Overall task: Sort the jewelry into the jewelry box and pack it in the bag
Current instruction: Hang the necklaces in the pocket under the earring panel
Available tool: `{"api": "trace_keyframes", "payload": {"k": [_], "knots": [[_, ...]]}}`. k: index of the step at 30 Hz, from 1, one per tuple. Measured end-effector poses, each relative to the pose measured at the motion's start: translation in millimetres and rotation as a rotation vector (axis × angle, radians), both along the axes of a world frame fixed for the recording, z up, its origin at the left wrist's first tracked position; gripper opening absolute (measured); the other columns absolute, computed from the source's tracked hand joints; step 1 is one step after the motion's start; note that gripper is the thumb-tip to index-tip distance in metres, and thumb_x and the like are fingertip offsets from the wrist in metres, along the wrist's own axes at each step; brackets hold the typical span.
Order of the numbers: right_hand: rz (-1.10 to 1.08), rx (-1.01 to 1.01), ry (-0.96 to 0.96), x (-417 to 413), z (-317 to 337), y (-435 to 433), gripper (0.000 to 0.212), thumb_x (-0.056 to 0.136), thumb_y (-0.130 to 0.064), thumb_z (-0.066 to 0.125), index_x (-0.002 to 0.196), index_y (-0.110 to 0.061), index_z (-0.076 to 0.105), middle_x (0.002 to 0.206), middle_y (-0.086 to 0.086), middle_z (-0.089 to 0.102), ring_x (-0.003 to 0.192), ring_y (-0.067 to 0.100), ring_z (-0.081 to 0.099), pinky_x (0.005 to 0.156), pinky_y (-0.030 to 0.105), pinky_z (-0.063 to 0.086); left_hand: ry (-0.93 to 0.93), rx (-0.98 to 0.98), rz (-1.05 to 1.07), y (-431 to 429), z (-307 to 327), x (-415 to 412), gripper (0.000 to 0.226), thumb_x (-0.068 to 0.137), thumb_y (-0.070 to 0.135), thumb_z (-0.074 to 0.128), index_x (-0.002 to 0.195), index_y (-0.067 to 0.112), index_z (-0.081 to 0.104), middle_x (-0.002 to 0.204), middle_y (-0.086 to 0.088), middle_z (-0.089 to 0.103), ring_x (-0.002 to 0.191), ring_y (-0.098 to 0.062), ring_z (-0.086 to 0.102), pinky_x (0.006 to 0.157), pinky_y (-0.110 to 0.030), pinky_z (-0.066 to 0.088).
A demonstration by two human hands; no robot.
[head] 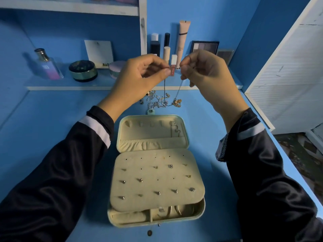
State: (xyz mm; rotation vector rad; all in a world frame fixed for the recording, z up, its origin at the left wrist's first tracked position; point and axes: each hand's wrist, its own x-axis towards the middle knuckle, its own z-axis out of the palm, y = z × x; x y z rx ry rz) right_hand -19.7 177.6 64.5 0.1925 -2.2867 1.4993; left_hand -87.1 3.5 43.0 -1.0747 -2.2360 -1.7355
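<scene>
Both hands are raised above the blue table, at twelve o'clock from the open jewelry box. The left hand has its thumb and forefinger closed tight together on a thin dark beaded chain, with the other fingers curled into the palm. The right hand pinches the same chain between thumb and forefinger tips, its remaining fingers also curled. A short run of beads spans the narrow gap between the two pinches.

From the left pinch the beaded strand hangs toward six o'clock. A paler, silvery strand drops from the right hand. Whether the two are one piece cannot be told. Both reach down to a tangled heap of silver and gold jewelry lying on the table just beyond the box's lid.

The pale green jewelry box with a cream lining lies open flat between the forearms. Its lid is at twelve o'clock, and a thin chain hangs from its right-most hook. A cream padded panel covers most of the base and carries small stud earrings in rows.

On the shelf behind stand a perfume bottle at ten o'clock and upright cosmetic tubes at twelve.
</scene>
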Motion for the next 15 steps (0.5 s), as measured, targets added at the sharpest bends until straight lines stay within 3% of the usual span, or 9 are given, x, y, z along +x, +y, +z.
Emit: {"api": "trace_keyframes", "payload": {"k": [4, 9, 15], "knots": [[0.025, 0.025, -0.038, 15, -1, -5, 0.013, 0.093, -0.001, 0.059, 0.087, -0.013, 0.059, 0.076, -0.002, 0.060, 0.067, 0.004, 0.062, 0.060, 0.023, 0.046, -0.025, -0.020, -0.027, -9, 2, 14, 0.007, 0.091, 0.012, 0.069, 0.096, 0.016, 0.067, 0.088, 0.006, 0.069, 0.082, -0.007, 0.064, 0.080, -0.025, 0.054], [0.069, 0.030, -0.081, 34, -6, -11, 0.011, 0.092, -0.001, 0.061, 0.088, -0.011, 0.061, 0.080, 0.004, 0.062, 0.069, 0.008, 0.062, 0.060, 0.023, 0.046, -0.062, -0.040, -0.070, -24, -1, 31, 0.009, 0.090, 0.013, 0.069, 0.095, 0.020, 0.068, 0.088, 0.004, 0.070, 0.082, -0.006, 0.067, 0.079, -0.018, 0.052], [0.113, -0.007, -0.144, 53, -15, -16, 0.011, 0.092, -0.005, 0.062, 0.087, -0.015, 0.062, 0.081, 0.008, 0.064, 0.072, 0.011, 0.062, 0.063, 0.023, 0.046, -0.147, -0.033, -0.081, -40, -8, 54, 0.011, 0.082, 0.026, 0.070, 0.092, 0.019, 0.069, 0.086, 0.004, 0.072, 0.081, -0.014, 0.072, 0.082, -0.024, 0.055]]}}
